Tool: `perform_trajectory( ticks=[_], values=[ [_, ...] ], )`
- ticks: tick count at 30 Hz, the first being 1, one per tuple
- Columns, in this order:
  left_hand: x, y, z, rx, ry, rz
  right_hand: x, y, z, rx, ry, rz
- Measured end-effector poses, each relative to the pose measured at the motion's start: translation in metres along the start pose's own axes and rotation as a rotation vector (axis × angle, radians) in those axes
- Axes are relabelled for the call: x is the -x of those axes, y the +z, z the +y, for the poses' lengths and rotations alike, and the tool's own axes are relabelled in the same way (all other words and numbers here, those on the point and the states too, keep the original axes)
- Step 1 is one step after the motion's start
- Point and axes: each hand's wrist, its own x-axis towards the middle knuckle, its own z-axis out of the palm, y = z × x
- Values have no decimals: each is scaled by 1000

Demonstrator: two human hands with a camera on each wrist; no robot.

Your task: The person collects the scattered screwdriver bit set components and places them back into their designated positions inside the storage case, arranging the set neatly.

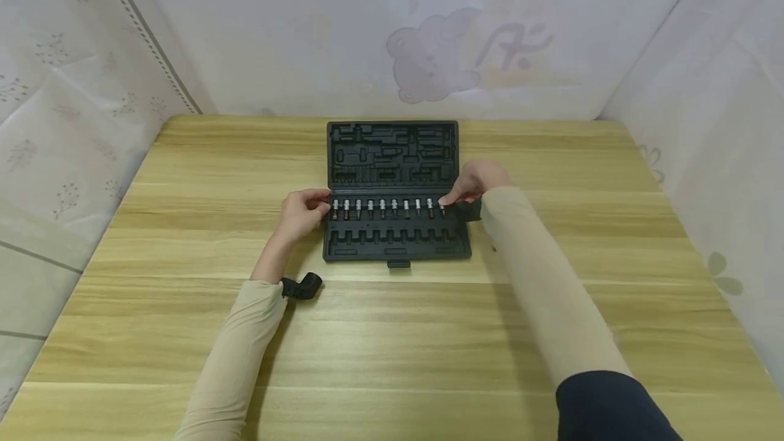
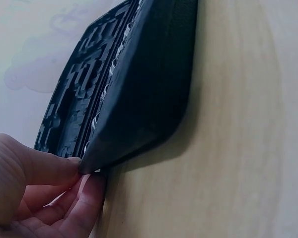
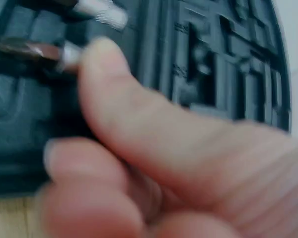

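Observation:
An open black plastic tool case (image 1: 398, 250) lies on the table, its lid (image 1: 392, 155) leaning back. A row of silver bit sockets (image 1: 382, 205) fills the upper slots of its base. My left hand (image 1: 301, 214) pinches the left edge of the case near the hinge, thumb on top and fingers beneath, as the left wrist view shows. At the opposite end, my right hand (image 1: 476, 181) presses its thumb on the silver end of the rightmost bit socket (image 3: 69, 55). The other fingers of that hand are bent below the thumb, apart from the bit.
The case stands near the back of a wood-grain table (image 1: 392, 346). A latch (image 1: 398, 264) sticks out at its front. Black wrist camera mounts (image 1: 303, 286) sit on both wrists. Patterned white cloth (image 1: 294, 33) hangs behind and along the sides.

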Motion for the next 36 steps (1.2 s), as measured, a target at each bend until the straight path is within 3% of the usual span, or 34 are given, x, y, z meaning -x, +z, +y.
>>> perform_trajectory(
  ticks=[3,5,13,22,30,36],
  values=[
    [1,-1,0,4,-6,-7,0,-1,-1,116,-8,26],
    [2,-1,0,6,-8,-15,0,-1,0,116,0,23],
    [2,0,4,3,7,-18,8,10,3,-202,-6,11],
    [1,1,1,-3,3,-25,5,23,6,-264,-129,171],
    [0,2,1,10,4,-11,8,31,25,-451,-268,285],
    [2,0,4,-4,5,-6,14,34,37,-468,-319,310]
  ],
)
